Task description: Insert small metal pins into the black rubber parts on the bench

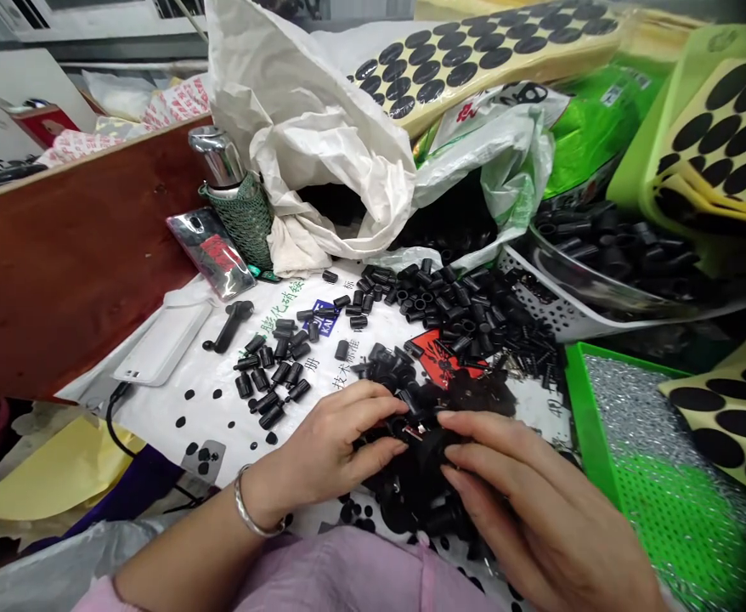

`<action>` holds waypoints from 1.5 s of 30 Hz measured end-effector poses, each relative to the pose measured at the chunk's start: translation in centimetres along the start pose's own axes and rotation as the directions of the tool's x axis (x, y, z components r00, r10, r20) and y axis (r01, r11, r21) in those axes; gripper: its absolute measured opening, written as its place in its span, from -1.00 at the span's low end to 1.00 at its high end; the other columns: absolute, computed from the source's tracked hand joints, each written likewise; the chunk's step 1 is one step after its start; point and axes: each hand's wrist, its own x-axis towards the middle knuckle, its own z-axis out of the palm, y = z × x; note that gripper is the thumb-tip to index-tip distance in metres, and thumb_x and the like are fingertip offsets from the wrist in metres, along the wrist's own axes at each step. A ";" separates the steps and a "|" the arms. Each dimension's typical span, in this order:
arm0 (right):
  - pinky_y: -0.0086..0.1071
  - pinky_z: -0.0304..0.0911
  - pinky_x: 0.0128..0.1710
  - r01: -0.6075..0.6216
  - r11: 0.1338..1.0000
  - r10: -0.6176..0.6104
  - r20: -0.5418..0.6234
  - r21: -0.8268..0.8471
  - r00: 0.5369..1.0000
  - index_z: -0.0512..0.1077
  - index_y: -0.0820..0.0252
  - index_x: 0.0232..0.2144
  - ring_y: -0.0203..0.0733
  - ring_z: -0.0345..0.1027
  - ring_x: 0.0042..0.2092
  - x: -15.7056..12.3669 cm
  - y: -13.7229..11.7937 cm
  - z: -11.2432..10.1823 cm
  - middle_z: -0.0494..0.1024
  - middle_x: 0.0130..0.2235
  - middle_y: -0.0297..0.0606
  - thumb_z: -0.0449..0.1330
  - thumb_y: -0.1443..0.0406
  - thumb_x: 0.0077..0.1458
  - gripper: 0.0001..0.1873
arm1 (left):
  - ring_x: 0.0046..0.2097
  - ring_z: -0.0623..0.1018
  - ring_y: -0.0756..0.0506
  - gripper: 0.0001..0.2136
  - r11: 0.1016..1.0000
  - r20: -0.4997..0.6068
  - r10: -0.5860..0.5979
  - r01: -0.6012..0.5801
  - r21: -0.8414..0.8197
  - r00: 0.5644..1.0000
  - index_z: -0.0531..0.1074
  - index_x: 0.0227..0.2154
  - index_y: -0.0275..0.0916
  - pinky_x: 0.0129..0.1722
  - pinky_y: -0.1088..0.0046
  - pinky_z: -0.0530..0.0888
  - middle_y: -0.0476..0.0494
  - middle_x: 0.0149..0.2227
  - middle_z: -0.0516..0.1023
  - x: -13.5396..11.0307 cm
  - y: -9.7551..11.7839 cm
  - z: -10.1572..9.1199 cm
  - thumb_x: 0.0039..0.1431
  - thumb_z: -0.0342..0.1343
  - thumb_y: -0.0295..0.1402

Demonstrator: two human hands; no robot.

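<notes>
Black plastic pc (433,445) sits b/w our two hands, low over dark loose parts (404,503). It's just R of our L hand's (335,444) thumb & index tips, which curl w/ a gap showing, and against our R hand's (513,480) fingertips. Dark on dark, so we can't tell if either really pinches; prob. we come from both sides for steadiness. Beyond, heaped blk tubes (462,306) & a smaller tube cluster (271,367) lie on the white sheet (153,416), prob. for quick reach. White bag (315,127) gapes toward us; green tray (590,425) stands far R.
</notes>
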 end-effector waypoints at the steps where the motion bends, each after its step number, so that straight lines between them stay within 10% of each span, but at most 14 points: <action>1: -0.30 0.38 -0.11 0.020 1.000 -0.020 -0.003 -0.011 1.000 0.40 0.26 -0.28 -0.17 0.40 -0.14 0.0 0.0 0.2 0.50 -0.18 -0.11 0.07 0.45 0.06 -0.83 | -0.17 0.42 -0.08 -0.76 1.000 0.008 0.001 -0.001 -0.005 1.000 0.32 -0.09 -0.29 -0.18 0.37 0.42 -0.24 -0.19 0.41 0.0 0.1 0.1 0.19 -0.01 -0.37; 10: -0.44 0.40 -0.20 -0.140 0.963 0.104 0.160 0.231 0.982 0.36 0.18 -0.26 -0.24 0.40 -0.13 -0.2 1.6 0.0 0.48 -0.15 -0.18 0.08 0.43 0.09 -0.85 | -0.29 0.38 -0.04 -0.77 0.978 0.192 -0.078 0.113 -0.178 0.978 0.35 -0.10 -0.31 -0.28 0.47 0.37 -0.18 -0.30 0.36 -0.3 1.2 -0.1 0.22 -0.06 -0.38; 18: -0.40 0.35 -0.07 0.052 0.974 -0.104 0.234 0.221 0.967 0.33 0.23 -0.16 -0.25 0.33 -0.03 0.3 2.3 -0.7 0.45 -0.06 -0.13 0.07 0.50 0.07 -0.74 | -0.35 0.39 -0.01 -0.83 0.953 0.257 -0.060 0.132 -0.272 0.964 0.41 -0.26 -0.35 -0.32 0.52 0.35 -0.12 -0.39 0.39 0.0 0.8 0.5 0.21 -0.04 -0.38; 40: -0.41 0.28 0.01 -0.033 0.954 -0.060 0.299 0.297 0.952 0.27 0.27 0.00 -0.21 0.25 0.07 -0.8 2.7 0.2 0.34 0.07 -0.08 0.07 0.48 0.08 -0.61 | -0.44 0.31 0.03 -0.81 0.794 0.292 -0.160 0.299 -0.529 0.943 0.40 -0.39 -0.36 -0.43 0.56 0.30 -0.02 -0.48 0.31 0.5 0.2 0.9 0.18 -0.04 -0.35; 45: -0.28 0.31 0.00 -0.209 0.905 0.116 0.258 0.371 0.959 0.27 0.19 -0.01 -0.14 0.26 0.06 -2.0 2.3 1.3 0.35 0.06 -0.10 0.10 0.47 0.08 -0.60 | -0.40 0.32 -0.01 -0.80 0.949 0.123 -0.098 0.130 -0.287 0.988 0.40 -0.34 -0.37 -0.37 0.51 0.30 -0.08 -0.46 0.34 0.2 0.5 1.6 0.21 -0.10 -0.40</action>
